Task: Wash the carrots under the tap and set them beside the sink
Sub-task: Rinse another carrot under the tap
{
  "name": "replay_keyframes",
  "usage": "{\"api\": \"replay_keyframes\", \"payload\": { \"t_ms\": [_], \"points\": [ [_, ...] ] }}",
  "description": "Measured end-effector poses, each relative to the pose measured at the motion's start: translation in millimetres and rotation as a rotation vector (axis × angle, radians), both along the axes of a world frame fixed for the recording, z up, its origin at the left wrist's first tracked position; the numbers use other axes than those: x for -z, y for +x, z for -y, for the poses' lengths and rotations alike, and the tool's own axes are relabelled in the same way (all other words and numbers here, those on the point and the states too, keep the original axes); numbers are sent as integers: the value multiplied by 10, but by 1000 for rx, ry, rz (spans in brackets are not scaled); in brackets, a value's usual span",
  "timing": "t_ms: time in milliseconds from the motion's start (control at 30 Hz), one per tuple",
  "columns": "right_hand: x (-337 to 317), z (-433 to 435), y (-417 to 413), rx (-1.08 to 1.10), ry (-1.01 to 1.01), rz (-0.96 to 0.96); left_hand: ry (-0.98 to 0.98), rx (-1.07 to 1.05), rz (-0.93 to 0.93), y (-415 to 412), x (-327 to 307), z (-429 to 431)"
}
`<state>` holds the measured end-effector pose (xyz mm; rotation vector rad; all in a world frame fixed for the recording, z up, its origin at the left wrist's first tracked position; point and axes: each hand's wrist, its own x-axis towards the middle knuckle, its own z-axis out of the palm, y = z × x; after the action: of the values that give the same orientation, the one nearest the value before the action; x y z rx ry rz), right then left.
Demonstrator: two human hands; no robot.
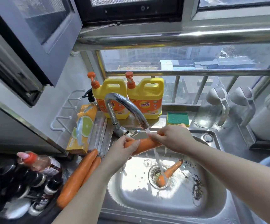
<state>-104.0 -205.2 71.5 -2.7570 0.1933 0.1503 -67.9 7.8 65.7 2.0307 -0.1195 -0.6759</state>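
The left hand [123, 151] and right hand [171, 138] grip one carrot [147, 145] under the running tap [126, 107]. Two carrots [80, 177] lie on the counter [67, 167] at the left edge of the sink [131, 199], apparently washed. A last carrot [169, 172] waits by the drain.

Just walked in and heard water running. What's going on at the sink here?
A person is rinsing a carrot under the running tap. The left hand grips one end and the right hand grips the other. A second carrot lies in the sink, right where the water falls. Two more carrots lie side by side just left of the sink.
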Motion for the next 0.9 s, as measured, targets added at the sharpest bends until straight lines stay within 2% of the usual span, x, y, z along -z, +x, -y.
{"api": "replay_keyframes", "payload": {
  "t_ms": [133, 300, 367, 467, 567, 667, 767, 900],
  "points": [
    [30, 50, 61, 42, 112, -60, 196, 188, 207, -37, -111, 80],
    [193, 57, 23, 99, 274, -75, 165, 43, 240, -143, -56, 161],
    [282, 4, -30, 188, 443, -103, 91, -42, 198, -190, -2, 166],
    [350, -129, -76, 444, 711, -87, -4, -151, 136, -267, 66, 197],
    [375, -283, -85, 527, 1074, -90, -7, -174, 121, -346, 114, 204],
    [381, -302, -77, 592, 1298, -52, 59, -135, 188, -410, 59, 179],
    [373, -302, -92, 618, 1375, 19, 55, -134, 208, -444, 27, 181],
    [328, -303, -130, 515, 1300, -1, 34, -136, 167, -479, 10, 221]
  ]
}}
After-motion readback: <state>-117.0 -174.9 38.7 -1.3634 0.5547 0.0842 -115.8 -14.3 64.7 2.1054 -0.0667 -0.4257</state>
